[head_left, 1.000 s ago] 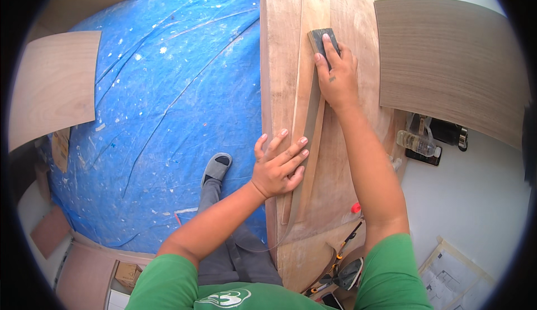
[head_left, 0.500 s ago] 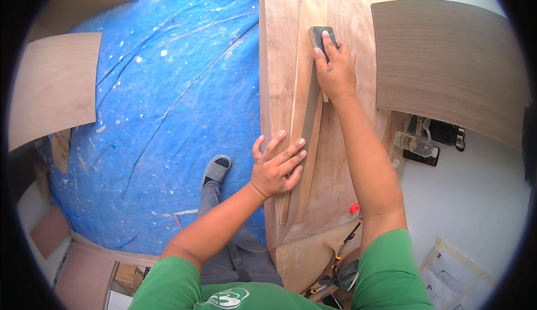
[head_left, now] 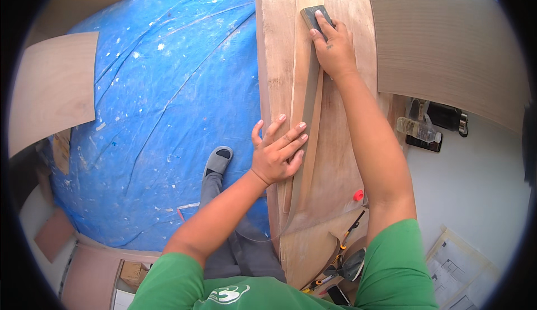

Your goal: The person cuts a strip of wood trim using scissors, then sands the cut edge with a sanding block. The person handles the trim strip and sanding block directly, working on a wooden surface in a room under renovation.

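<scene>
In the head view, the only one, the right hand (head_left: 335,53) is gripping a dark block (head_left: 316,17) at the far end of the reach — the thumb is lying along its left side and the index finger is pointing forward over its top. The block is tilting a little, its far end leaning leftward.

A thin grey-brown strip (head_left: 311,89) is extending back from the block and the right hand toward the body, its long axis slanting slightly left as it is coming nearer. It is lying along a narrow pale board (head_left: 301,72), which is resting on a broad wooden panel (head_left: 349,142). Past the left hand (head_left: 278,156), the strip's near end is curving off the panel's left edge in a loose loop over the person's lap.

The left hand is holding nothing in its grasp; it is resting palm down with fingers spread wide, the tips reaching the strip's left edge. How firmly they are pressing, I cannot tell. So the right hand is standing nearest the block and the strip's far part, while the left is sitting beside its nearer part, closer to the loose end — both hands are sharing one line running away from the body.
</scene>
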Tool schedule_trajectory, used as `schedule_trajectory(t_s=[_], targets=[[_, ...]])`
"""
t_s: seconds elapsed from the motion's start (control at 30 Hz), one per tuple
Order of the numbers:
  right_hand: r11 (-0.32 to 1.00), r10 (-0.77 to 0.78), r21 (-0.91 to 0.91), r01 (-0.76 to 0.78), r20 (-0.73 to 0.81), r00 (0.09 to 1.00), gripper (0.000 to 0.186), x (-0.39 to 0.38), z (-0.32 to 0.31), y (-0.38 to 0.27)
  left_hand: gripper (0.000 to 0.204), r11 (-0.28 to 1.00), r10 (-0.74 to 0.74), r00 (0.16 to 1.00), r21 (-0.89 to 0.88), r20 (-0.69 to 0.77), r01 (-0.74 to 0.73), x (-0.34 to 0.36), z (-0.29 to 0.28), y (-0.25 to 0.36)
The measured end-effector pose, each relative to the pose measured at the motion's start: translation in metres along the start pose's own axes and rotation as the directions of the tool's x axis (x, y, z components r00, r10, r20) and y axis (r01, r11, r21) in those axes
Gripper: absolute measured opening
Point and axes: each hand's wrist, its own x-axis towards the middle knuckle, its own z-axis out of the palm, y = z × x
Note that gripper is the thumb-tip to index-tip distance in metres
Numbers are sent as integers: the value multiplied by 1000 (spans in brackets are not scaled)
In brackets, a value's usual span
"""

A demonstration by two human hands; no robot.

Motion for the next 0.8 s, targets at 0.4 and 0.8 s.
schedule_trajectory(t_s=[0.4,0.8], targets=[[977,-58,211,40,75,996,54,-191,-30,11,61,999,-8,999,-45,-36,7,0,0,-3],[991,-57,114,66,-81,995,48,-191,-12,5,34,902,396,916,209,-59,-377,173,-25,-51]])
